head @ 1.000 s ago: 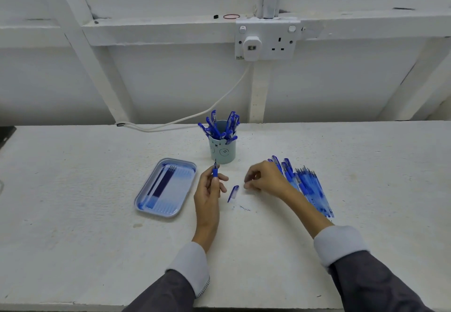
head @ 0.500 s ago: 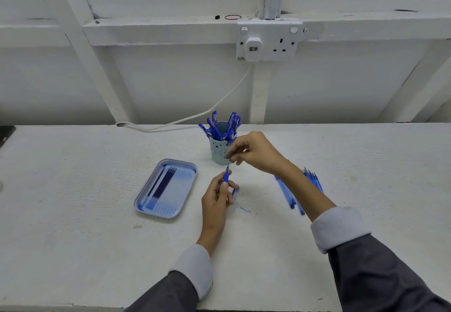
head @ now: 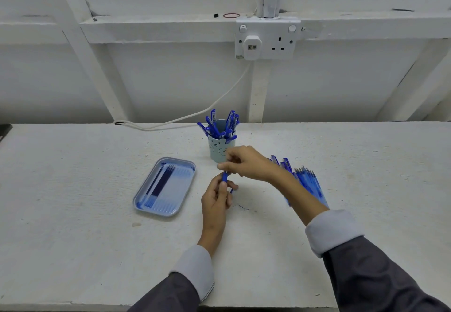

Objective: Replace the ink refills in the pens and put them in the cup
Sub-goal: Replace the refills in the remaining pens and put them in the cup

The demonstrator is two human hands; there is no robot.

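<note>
My left hand (head: 217, 198) grips a blue pen barrel (head: 224, 177) upright at the table's middle. Directly above it, my right hand (head: 246, 162) pinches something small at the barrel's top end; what it is stays hidden by the fingers. A pale blue cup (head: 220, 150) with several blue pens stands just behind both hands. A small blue pen part (head: 231, 191) peeks out on the table beside my left fingers. A pile of blue pens (head: 307, 182) lies to the right, partly covered by my right forearm. Refills lie in the blue tray (head: 144, 203) to the left.
A white cable (head: 185, 117) runs along the table's back edge up to a wall socket (head: 267, 39). A dark ink mark (head: 242, 207) sits on the table near my left hand. The white table (head: 73, 238) ends close to my sleeves.
My right hand left the table near the pile, rose toward the cup, then came down onto the top of the barrel. My left hand shifted slightly right, still holding the barrel.
</note>
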